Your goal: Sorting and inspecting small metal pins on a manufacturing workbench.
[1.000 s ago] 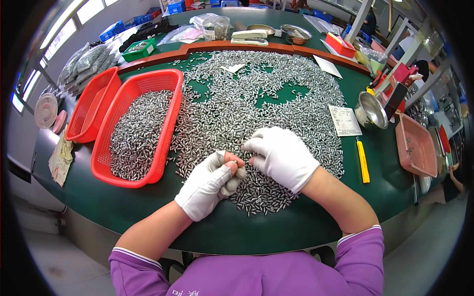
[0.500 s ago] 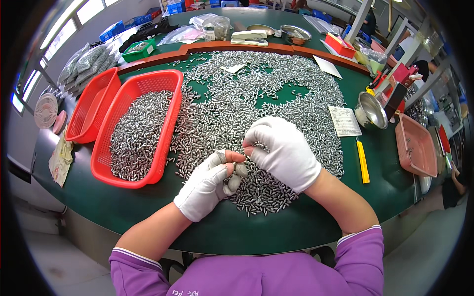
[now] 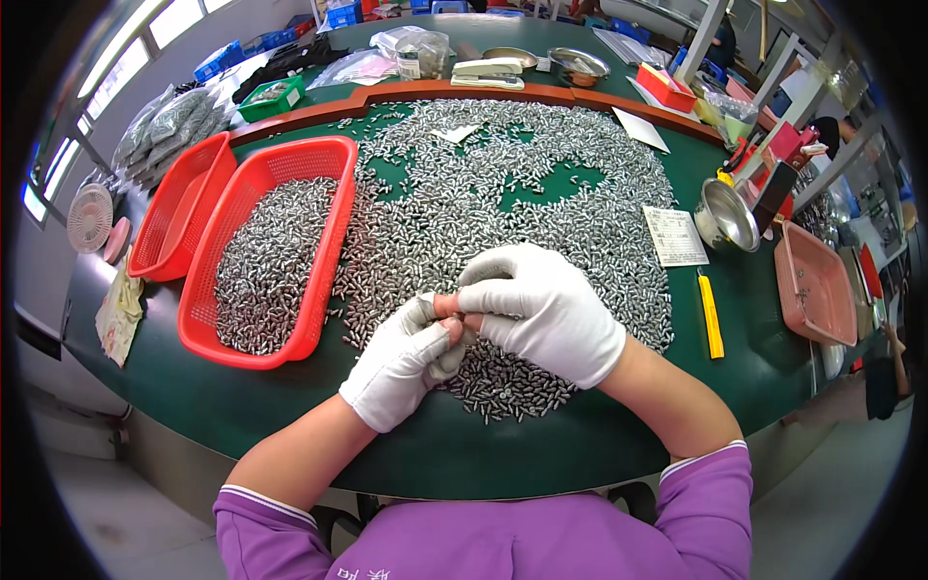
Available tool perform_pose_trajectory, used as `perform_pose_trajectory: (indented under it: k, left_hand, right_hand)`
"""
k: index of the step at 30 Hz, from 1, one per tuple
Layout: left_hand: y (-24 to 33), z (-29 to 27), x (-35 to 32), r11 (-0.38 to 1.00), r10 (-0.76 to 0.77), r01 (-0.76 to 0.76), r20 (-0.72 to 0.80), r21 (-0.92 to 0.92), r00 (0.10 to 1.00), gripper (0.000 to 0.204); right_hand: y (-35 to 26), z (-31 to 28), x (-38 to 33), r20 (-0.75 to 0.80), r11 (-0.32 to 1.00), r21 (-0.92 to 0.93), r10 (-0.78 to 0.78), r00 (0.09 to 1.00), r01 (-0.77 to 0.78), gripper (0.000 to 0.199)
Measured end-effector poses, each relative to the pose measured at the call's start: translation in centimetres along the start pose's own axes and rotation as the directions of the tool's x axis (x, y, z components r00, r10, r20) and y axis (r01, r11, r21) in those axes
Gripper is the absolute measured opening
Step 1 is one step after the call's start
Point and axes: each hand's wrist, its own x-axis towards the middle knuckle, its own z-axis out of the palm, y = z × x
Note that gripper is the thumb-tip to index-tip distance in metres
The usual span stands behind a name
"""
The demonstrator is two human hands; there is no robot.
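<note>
White-gloved left hand [image 3: 391, 367], white-gloved right hand [image 3: 551, 314]: fingers curled together; cannot tell whether gripping. Small silver bullet-shaped metal pieces [image 3: 425, 237] spread beneath, on green tabletop [image 3: 425, 469]. Risk: loose pinch could drop any held piece among lookalikes.

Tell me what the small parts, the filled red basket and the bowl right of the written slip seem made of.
Small parts: probably metal, shiny silver-grey, with bright glints; plating can't be ruled out.
Red basket: likely moulded plastic, semi-glossy, with perforated walls and a smooth rounded rim.
Bowl: looks like polished metal, perhaps stainless steel, given its bright reflections.
</note>
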Motion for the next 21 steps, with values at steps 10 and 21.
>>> perform_pose_trajectory:
  k: [10, 21]
  left_hand:
    - [0.2, -0.3, -0.3, 0.993, 0.022, -0.019, -0.020, 0.114, 1.000, 0.017]
    - [0.0, -0.5, -0.2, 0.997, 0.014, -0.017, 0.031, 0.073, 0.999, 0.022]
  right_hand:
    - [1.2, 0.5, -0.3, -0.094, 0.992, -0.075, 0.095, 0.991, -0.103, 0.018]
    - [-0.2, 0.3, -0.2, -0.068, 0.996, 0.093, 0.021, 0.997, -0.014, 0.017]
